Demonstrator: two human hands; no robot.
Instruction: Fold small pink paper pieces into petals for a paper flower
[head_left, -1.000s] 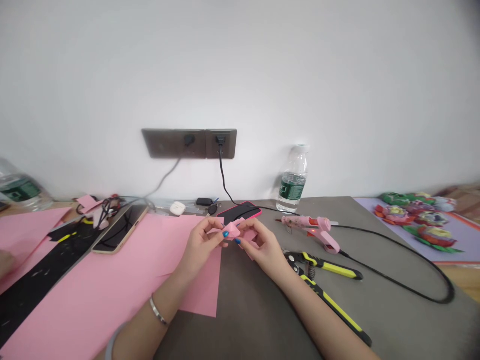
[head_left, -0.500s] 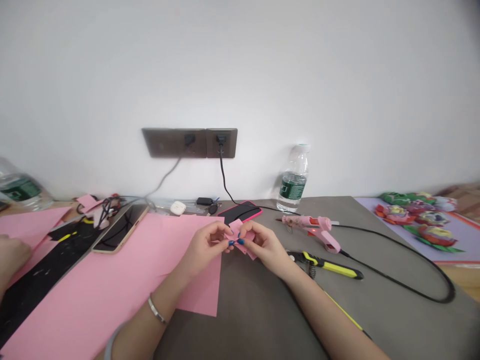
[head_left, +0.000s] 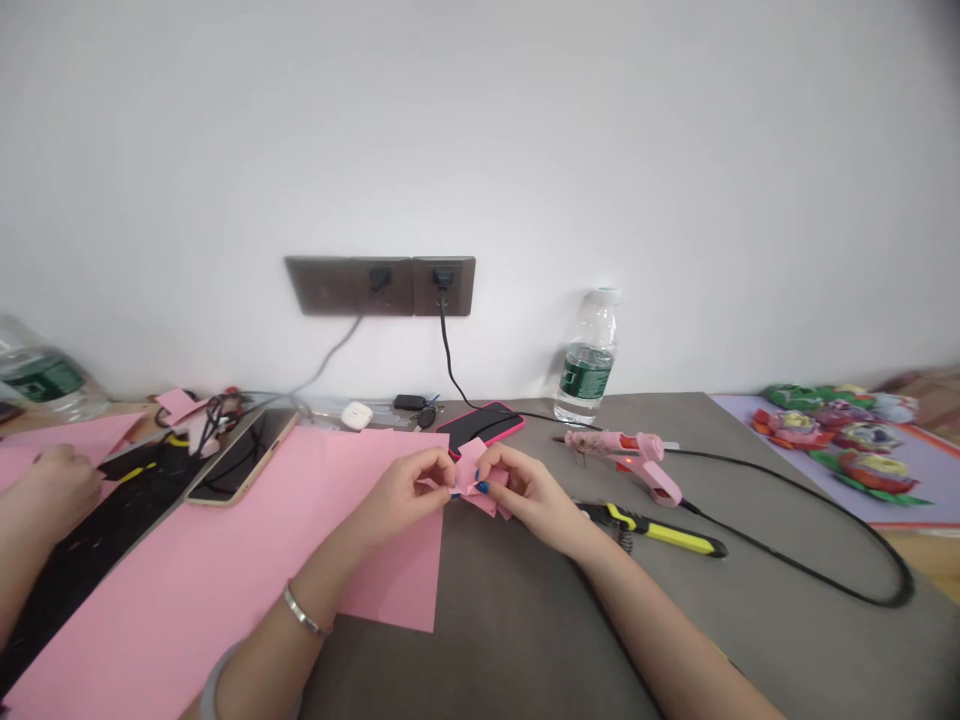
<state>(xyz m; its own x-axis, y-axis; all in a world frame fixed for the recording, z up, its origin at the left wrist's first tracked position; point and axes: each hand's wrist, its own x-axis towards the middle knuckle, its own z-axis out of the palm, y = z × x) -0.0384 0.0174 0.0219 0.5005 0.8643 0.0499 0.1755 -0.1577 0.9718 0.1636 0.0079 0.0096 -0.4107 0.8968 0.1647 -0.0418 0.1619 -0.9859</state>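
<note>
Paper piece [head_left: 471,472]: a small folded bit of pink paper, held just above the grey table [head_left: 525,620], between both hands and beside the right edge of the big pink sheet [head_left: 225,560].
Left hand [head_left: 401,492]: thumb and forefinger are pinched together on the left side of the paper piece, with the other fingers curled under.
Right hand [head_left: 529,490]: thumb and forefinger are clamped on the right side, and the blue nails of both hands meet at the fold.
Weight: it looks almost weightless, so a fingertip pinch should be enough to carry it.
Stiffness: it is thin and soft, and likely to take a crease wherever it is pressed and not spring back.
Fragility: it probably tears or crumples if pulled hard from both sides, so a light, even pinch seems wiser than a squeeze.
Hold: the folded edges look like the best place, close to the crease, where the layers are doubled and stronger.
Slip: plain paper gives dry fingers a fair grip, though so small a piece could flick out of a loose pinch.
Glue gun [head_left: 626,455]: pink, lying on the table near the right hand, with a black cord [head_left: 825,520] looping off to the right.
Pliers [head_left: 660,532]: yellow and black handles, just beside the right wrist.
Phone [head_left: 480,424]: in a pink case, lying flat just behind the hands.
Bottle [head_left: 586,360]: upright by the wall, well apart from the hands.
Other person's hand [head_left: 49,485]: at the left edge, resting on paper there.
</note>
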